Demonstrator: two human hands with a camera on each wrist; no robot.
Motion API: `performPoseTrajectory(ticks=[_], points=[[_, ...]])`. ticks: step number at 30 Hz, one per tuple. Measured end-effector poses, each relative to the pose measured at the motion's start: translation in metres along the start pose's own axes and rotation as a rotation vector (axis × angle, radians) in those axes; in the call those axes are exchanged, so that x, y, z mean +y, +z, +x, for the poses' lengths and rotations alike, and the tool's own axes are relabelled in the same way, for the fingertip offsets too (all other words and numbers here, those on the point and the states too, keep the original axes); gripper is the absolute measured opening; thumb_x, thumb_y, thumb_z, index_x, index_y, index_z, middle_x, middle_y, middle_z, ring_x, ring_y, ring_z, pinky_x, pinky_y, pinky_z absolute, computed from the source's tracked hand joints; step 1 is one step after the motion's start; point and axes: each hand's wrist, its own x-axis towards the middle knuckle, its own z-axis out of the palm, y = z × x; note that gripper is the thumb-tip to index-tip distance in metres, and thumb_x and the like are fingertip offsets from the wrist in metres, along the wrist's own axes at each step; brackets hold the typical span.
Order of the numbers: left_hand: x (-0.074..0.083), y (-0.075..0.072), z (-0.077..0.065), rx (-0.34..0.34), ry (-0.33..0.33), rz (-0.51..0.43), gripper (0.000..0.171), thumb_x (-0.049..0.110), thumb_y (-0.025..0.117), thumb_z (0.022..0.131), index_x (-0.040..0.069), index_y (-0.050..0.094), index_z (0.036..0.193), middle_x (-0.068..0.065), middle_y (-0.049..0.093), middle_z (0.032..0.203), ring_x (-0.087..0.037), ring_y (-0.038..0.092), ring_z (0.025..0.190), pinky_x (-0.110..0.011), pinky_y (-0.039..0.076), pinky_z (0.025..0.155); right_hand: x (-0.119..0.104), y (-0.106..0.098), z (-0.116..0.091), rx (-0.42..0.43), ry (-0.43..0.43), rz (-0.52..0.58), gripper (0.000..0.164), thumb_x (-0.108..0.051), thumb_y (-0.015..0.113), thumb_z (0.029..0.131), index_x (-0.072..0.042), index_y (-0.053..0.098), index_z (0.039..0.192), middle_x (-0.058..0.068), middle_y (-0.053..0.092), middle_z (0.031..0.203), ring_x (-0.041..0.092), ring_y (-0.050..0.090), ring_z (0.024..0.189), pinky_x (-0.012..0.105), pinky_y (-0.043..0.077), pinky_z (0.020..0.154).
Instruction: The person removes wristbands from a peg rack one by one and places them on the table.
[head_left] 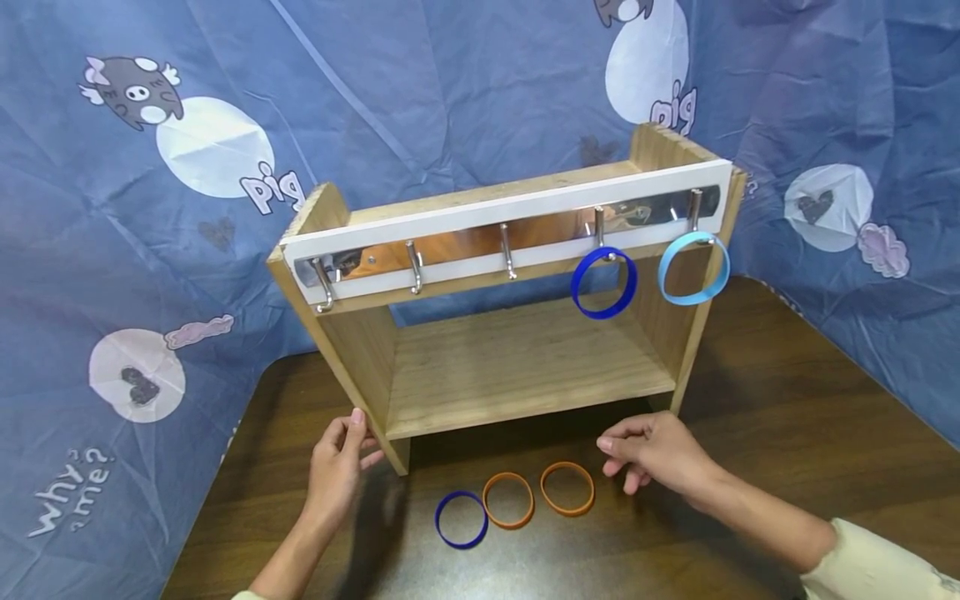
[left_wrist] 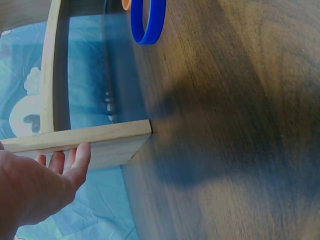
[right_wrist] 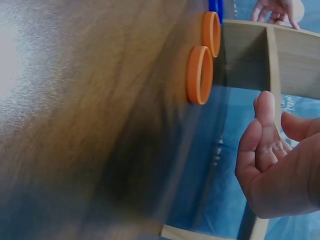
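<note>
My left hand (head_left: 335,467) holds the lower left side panel of a wooden shelf (head_left: 525,358), thumb at its front edge and fingers on the outer face (left_wrist: 107,150). My right hand (head_left: 660,454) hovers before the shelf's lower right, fingers loosely bent with nothing between them. To its left lie two orange wristbands (head_left: 567,489) (head_left: 509,501) and a dark blue wristband (head_left: 461,520) on the table. Another blue wristband (head_left: 604,283) hangs from the fourth hook of the white hook rail (head_left: 465,218); a light blue wristband (head_left: 693,268) hangs from the rightmost hook.
The rail's three left hooks (head_left: 415,267) are bare. The shelf stands on a dark wooden table (head_left: 795,417), its lower board raised above the tabletop. Blue printed cloth (head_left: 450,92) hangs behind and on both sides.
</note>
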Motion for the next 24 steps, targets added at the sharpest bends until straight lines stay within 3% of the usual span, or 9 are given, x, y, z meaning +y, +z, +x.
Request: performPoseTrajectory(ticks=[9, 18, 24], points=[[0.001, 0.0, 0.0, 0.005, -0.011, 0.013, 0.054, 0.046, 0.037, 0.103, -0.005, 0.049, 0.114, -0.02, 0.053, 0.117, -0.022, 0.058, 0.102, -0.03, 0.057, 0.086, -0.021, -0.01, -0.007, 0.051, -0.044, 0.025, 0.034, -0.023, 0.067, 0.091, 0.005, 0.066, 0.11, 0.01, 0.071, 0.079, 0.019, 0.064, 0.055, 0.028, 0.054, 0.055], [0.0, 0.0, 0.001, -0.001, -0.009, 0.018, 0.052, 0.044, 0.036, 0.103, -0.005, 0.049, 0.115, -0.02, 0.053, 0.117, -0.025, 0.058, 0.105, -0.031, 0.057, 0.087, -0.04, -0.019, -0.01, 0.077, -0.123, 0.08, 0.037, -0.02, 0.068, 0.091, 0.011, 0.064, 0.11, 0.012, 0.072, 0.081, 0.019, 0.064, 0.054, 0.031, 0.058, 0.056], [-0.001, 0.0, 0.001, -0.005, -0.004, 0.009, 0.049, 0.04, 0.036, 0.104, -0.006, 0.048, 0.116, -0.019, 0.053, 0.117, -0.022, 0.058, 0.103, -0.032, 0.057, 0.087, -0.048, -0.022, -0.012, 0.104, -0.151, 0.106, 0.041, -0.02, 0.069, 0.09, 0.012, 0.062, 0.114, 0.009, 0.073, 0.083, 0.018, 0.064, 0.053, 0.032, 0.057, 0.056]])
